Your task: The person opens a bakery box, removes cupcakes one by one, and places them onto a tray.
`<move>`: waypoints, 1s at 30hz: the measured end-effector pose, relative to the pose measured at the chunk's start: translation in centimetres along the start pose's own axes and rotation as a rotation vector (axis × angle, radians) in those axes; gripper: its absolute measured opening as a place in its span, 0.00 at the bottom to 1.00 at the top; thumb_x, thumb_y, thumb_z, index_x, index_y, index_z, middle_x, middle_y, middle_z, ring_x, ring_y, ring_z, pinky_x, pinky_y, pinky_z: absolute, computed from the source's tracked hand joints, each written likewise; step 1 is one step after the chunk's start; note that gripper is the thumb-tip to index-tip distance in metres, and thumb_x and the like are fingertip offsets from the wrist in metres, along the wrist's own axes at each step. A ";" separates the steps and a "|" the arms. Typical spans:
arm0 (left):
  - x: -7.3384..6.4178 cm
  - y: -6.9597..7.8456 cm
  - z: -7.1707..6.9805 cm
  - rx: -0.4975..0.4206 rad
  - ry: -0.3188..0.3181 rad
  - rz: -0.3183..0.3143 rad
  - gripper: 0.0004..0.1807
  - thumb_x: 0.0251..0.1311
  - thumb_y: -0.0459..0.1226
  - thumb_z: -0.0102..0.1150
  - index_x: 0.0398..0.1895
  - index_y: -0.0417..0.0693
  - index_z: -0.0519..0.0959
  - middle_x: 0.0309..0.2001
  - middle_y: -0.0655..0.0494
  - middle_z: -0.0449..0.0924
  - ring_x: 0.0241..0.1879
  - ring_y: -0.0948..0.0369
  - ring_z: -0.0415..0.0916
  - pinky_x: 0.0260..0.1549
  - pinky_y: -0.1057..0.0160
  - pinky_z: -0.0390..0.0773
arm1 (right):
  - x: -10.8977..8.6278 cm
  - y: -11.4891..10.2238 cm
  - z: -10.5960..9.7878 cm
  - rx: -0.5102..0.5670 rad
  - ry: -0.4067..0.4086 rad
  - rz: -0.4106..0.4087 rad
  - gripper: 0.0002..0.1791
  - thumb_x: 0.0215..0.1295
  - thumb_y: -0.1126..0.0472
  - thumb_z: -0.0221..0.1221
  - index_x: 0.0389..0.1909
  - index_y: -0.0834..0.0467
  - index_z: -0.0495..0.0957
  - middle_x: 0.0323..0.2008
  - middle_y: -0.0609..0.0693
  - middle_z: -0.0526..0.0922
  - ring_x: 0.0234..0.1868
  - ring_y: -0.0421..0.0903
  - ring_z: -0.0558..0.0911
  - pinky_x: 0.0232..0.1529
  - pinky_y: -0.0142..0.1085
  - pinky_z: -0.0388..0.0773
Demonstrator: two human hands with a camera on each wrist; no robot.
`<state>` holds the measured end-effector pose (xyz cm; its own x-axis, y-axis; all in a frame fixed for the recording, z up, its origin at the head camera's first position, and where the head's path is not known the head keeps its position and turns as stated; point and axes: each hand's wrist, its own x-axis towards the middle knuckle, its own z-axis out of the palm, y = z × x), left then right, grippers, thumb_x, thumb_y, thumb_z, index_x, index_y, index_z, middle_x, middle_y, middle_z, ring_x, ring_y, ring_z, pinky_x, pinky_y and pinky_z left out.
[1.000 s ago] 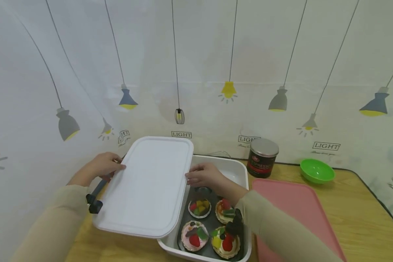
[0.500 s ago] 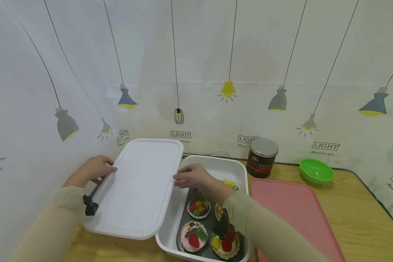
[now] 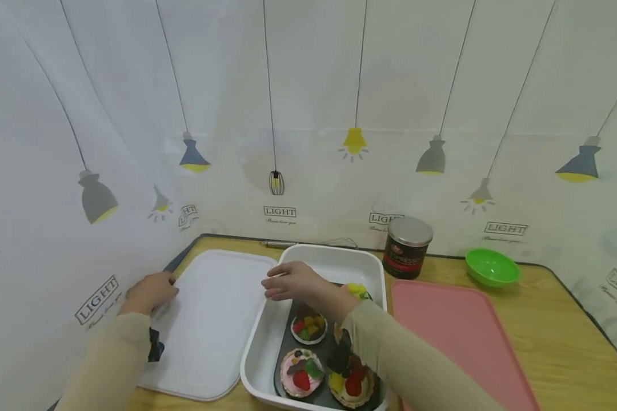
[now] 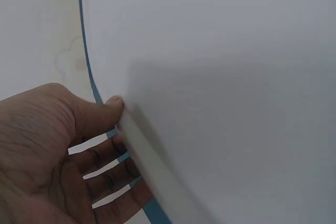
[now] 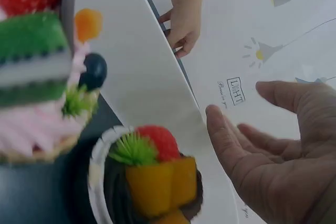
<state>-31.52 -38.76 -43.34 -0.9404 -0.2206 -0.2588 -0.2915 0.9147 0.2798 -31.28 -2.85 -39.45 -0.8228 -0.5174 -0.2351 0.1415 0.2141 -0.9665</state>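
A white rectangular lid (image 3: pixel 211 325) lies low over the table's left side. At its left edge my left hand (image 3: pixel 151 292) pinches the rim; in the left wrist view the thumb is on top and the other fingers are under it. My right hand (image 3: pixel 300 285) hovers over the left rim of a white box (image 3: pixel 245 365), fingers spread and holding nothing. Inside the box, a dark tray (image 3: pixel 285 319) bears several fruit tarts, including one with pink cream (image 3: pixel 301 374) and one with orange cubes (image 3: pixel 309 329). My right forearm covers some tarts.
To the right of the box lies a pink tray (image 3: pixel 452 325). Behind stand an espresso tin (image 3: pixel 407 249) with a silver lid and a green bowl (image 3: pixel 492 268). A metal whisk handle (image 3: pixel 277 244) shows behind the box. A lamp-patterned sheet borders the table.
The lid has moved left off the box and down toward the table, my left hand going down with it. My right hand has let go of the lid's right edge.
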 end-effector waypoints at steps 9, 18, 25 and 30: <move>-0.5 1.5 0.4 0.162 0.116 -0.017 0.14 0.59 0.36 0.60 0.41 0.31 0.76 0.32 0.36 0.78 0.36 0.41 0.78 0.39 0.37 0.74 | -2.9 -1.2 -5.2 -0.195 -0.098 -0.228 0.22 0.76 0.53 0.56 0.62 0.63 0.75 0.57 0.59 0.82 0.57 0.54 0.82 0.57 0.52 0.77; 0.2 2.4 0.2 0.129 0.102 0.023 0.31 0.59 0.40 0.63 0.59 0.26 0.69 0.46 0.27 0.75 0.46 0.35 0.75 0.45 0.32 0.73 | -5.4 -0.5 -10.1 -0.256 -0.073 -0.291 0.21 0.77 0.54 0.54 0.63 0.60 0.75 0.61 0.58 0.79 0.61 0.55 0.78 0.61 0.56 0.72; 0.1 5.8 0.3 0.135 0.033 0.162 0.38 0.64 0.47 0.60 0.73 0.37 0.63 0.69 0.24 0.58 0.65 0.26 0.59 0.53 0.17 0.52 | -7.1 1.0 -12.6 -0.294 -0.005 -0.289 0.21 0.76 0.52 0.56 0.63 0.58 0.75 0.60 0.56 0.80 0.61 0.54 0.78 0.61 0.56 0.72; -0.1 9.1 0.3 0.132 0.064 0.295 0.36 0.67 0.50 0.59 0.73 0.43 0.65 0.69 0.30 0.61 0.66 0.31 0.62 0.56 0.20 0.56 | -8.1 2.8 -13.9 -0.365 0.043 -0.268 0.20 0.75 0.51 0.57 0.61 0.57 0.77 0.58 0.54 0.81 0.60 0.51 0.78 0.61 0.55 0.72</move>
<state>-34.00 -30.29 -41.09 -0.9913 0.0431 -0.1244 0.0160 0.9773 0.2111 -31.86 13.47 -38.84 -0.8271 -0.5613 0.0304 -0.2767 0.3595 -0.8912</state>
